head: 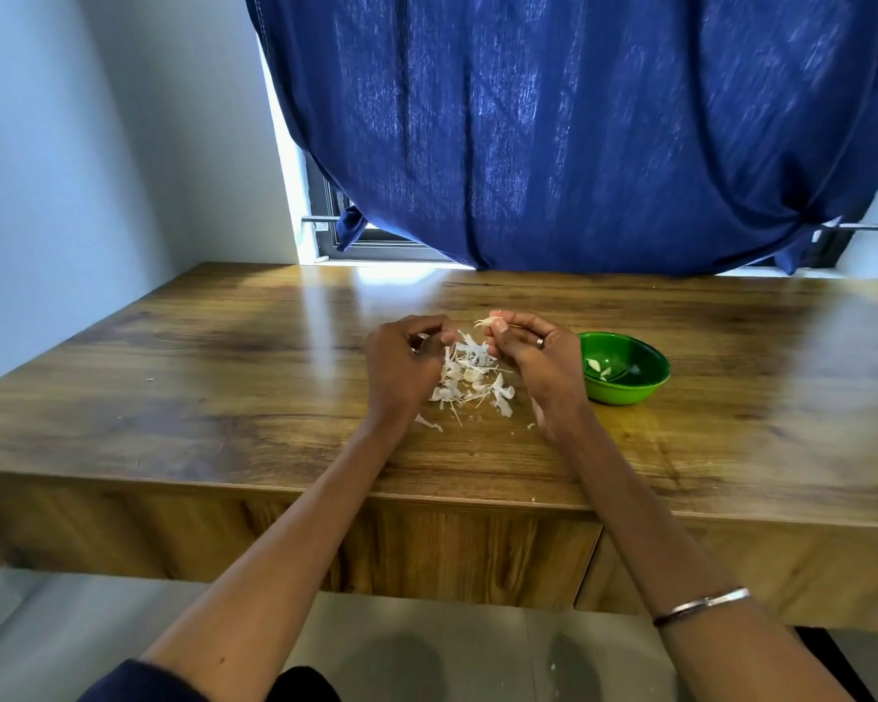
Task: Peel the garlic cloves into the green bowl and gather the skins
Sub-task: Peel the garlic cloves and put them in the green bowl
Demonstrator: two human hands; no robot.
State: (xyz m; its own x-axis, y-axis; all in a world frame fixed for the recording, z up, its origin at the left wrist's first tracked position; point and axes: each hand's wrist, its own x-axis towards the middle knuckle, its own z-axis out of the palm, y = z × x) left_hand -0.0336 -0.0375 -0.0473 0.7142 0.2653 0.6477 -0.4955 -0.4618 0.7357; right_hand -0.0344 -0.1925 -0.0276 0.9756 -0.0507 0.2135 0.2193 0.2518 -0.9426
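A pile of white garlic skins and stems (470, 380) lies on the wooden table (224, 377) between my hands, with a few cloves (472, 376) in it. My right hand (533, 357) pinches a garlic clove (488, 322) at its fingertips, above the far side of the pile. My left hand (406, 367) hovers at the pile's left with its fingers curled; whether it holds anything is hidden. The green bowl (645, 377) stands just right of my right hand and holds two or three peeled cloves (598, 369).
A dark blue curtain (579, 134) hangs over the window behind the table's far edge. A white wall (72, 169) closes the left side. Stray skin bits (429, 423) lie nearer the front edge. Bare wood stretches to the left and right of the pile.
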